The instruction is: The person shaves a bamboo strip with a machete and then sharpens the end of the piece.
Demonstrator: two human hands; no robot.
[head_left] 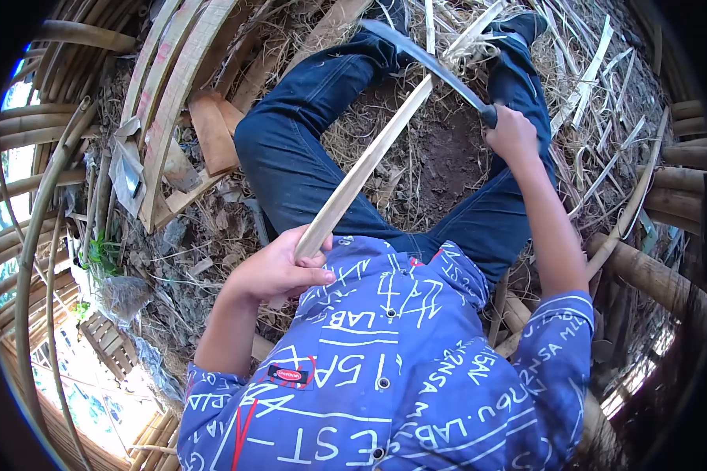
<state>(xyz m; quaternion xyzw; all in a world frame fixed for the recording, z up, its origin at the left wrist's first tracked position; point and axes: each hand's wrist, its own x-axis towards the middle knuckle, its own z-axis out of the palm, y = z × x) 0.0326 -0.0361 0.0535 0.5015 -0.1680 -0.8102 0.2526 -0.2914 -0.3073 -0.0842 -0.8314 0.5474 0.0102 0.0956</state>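
My left hand (279,265) is closed around the near end of a pale bamboo strip (368,163), close to my belly. The strip slants away from me between my legs, up and to the right. In my right hand (514,133) is the dark handle of a long machete (448,75) with a slightly curved blade. The blade lies across the far end of the strip, overlapping it in this view. My legs in dark jeans (291,141) are spread on either side. Beyond the blade, a pale bundle of shaved fibres (471,51) lies near my right foot.
Fine shavings (589,86) and thin split strips cover the ground on the right and ahead. Several long wooden slats (173,102) lean at the left, beside a short wood block (212,133). Bamboo poles (652,275) lie at the right, and a bamboo frame (35,204) borders the left.
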